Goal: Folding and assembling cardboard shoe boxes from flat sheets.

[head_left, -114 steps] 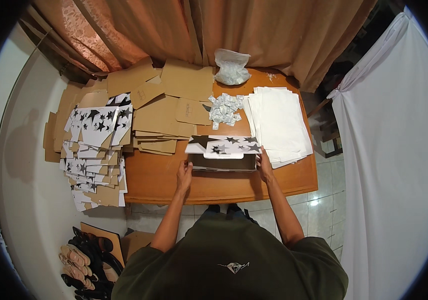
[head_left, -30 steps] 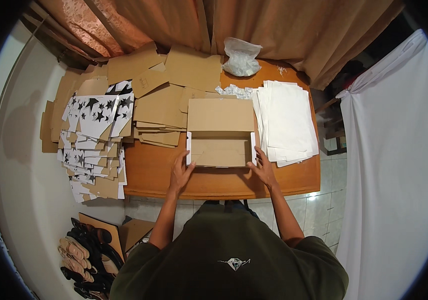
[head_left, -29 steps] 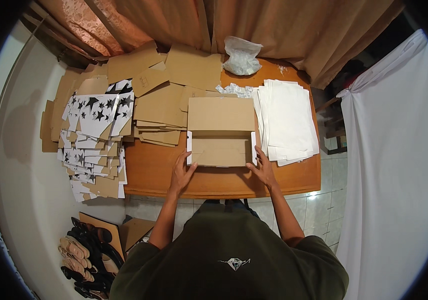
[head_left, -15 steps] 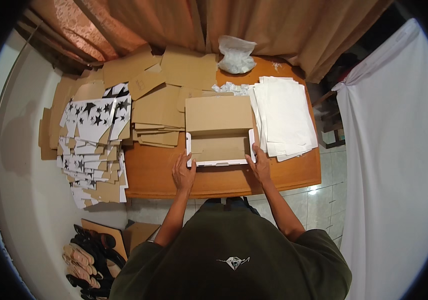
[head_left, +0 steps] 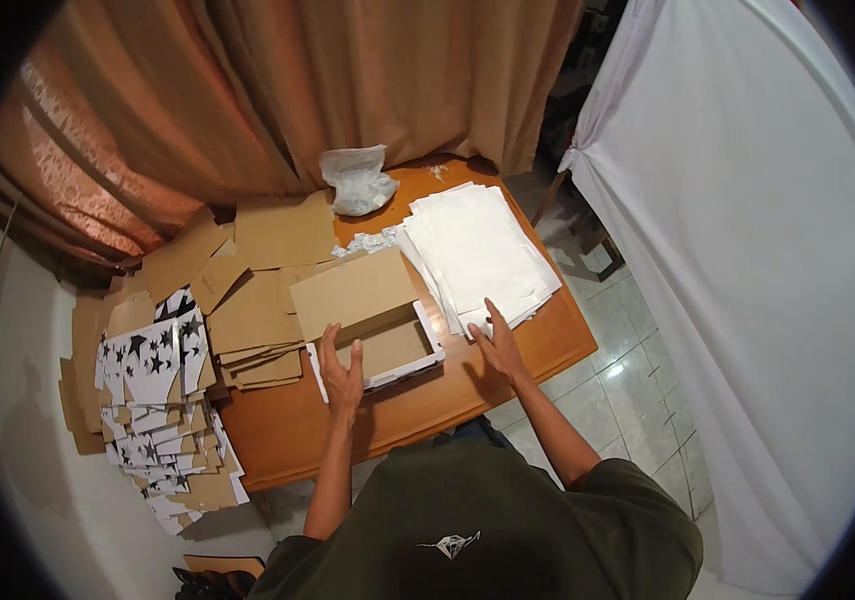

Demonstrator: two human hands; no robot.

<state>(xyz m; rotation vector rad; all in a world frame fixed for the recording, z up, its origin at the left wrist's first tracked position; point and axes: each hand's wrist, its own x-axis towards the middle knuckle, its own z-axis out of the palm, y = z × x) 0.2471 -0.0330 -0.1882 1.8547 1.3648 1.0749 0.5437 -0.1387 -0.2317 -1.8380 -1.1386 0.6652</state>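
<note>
My left hand (head_left: 343, 368) is spread flat against the near-left edge of the cardboard box (head_left: 373, 318), fingers up along its side wall, which I read as steadying it so it cannot slide on the wooden table (head_left: 388, 410). My right hand (head_left: 499, 343) lies open, fingers stretched, on the near edge of the stack of white paper sheets (head_left: 476, 252), just beside the box's right side and holding nothing.

The box sits at the middle of the table, directly in front of me. It is shallow and rectangular, plain brown inside with white showing at its near rim, and its brown lid flap stands open and tilts away from me toward the curtain (head_left: 348, 90).

Left of the box, flat brown cardboard blanks (head_left: 253, 320) overlap in a loose pile; further left, star-printed black-and-white blanks (head_left: 153, 365) spill off the table's side. A crumpled white plastic bag (head_left: 358, 180) rests at the far edge.
</note>
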